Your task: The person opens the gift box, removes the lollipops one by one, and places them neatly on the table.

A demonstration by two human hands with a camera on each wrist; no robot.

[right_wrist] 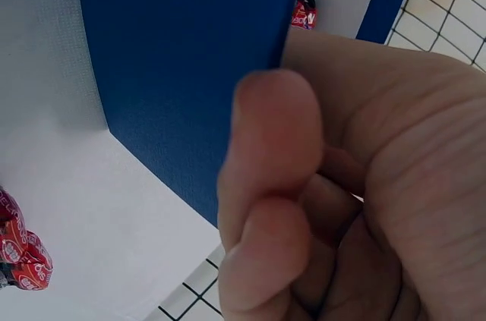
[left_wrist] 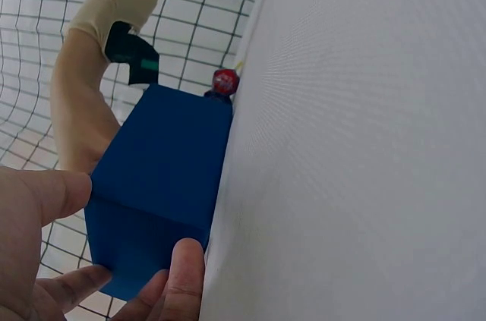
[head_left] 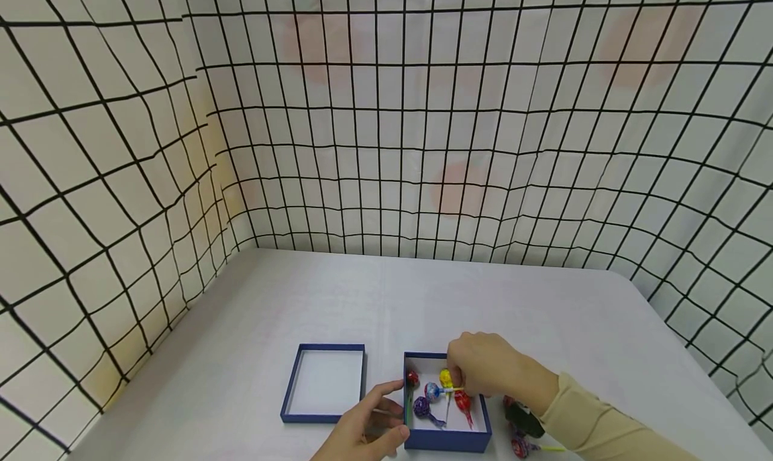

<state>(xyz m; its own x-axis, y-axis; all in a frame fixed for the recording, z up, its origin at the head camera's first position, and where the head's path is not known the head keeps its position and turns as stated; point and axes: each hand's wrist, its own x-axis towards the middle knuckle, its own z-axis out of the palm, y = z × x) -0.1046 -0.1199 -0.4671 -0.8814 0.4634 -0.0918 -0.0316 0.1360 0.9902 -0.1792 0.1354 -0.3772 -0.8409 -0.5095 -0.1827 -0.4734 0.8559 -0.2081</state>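
A blue box (head_left: 447,439) with a white inside holds several wrapped lollipops, among them a purple lollipop (head_left: 422,407), a blue lollipop (head_left: 431,392), a yellow lollipop (head_left: 445,378) and a red lollipop (head_left: 462,402). My left hand (head_left: 368,424) touches the box's left side with spread fingers, its thumb (left_wrist: 64,193) at the front corner. My right hand (head_left: 483,364) reaches over the right wall into the back of the box. Its fingers are curled, and a lollipop stick runs to its fingertips, partly hidden. Two curled fingers (right_wrist: 277,124) show outside the wall.
A blue lid (head_left: 323,419) with a white inside lies left of the box. Right of the box, a lollipop (head_left: 519,446) with a yellow-green stick lies on the white table (head_left: 338,293). A dark piece (head_left: 524,421) hangs by the right wrist. Black netting (head_left: 398,112) surrounds the table.
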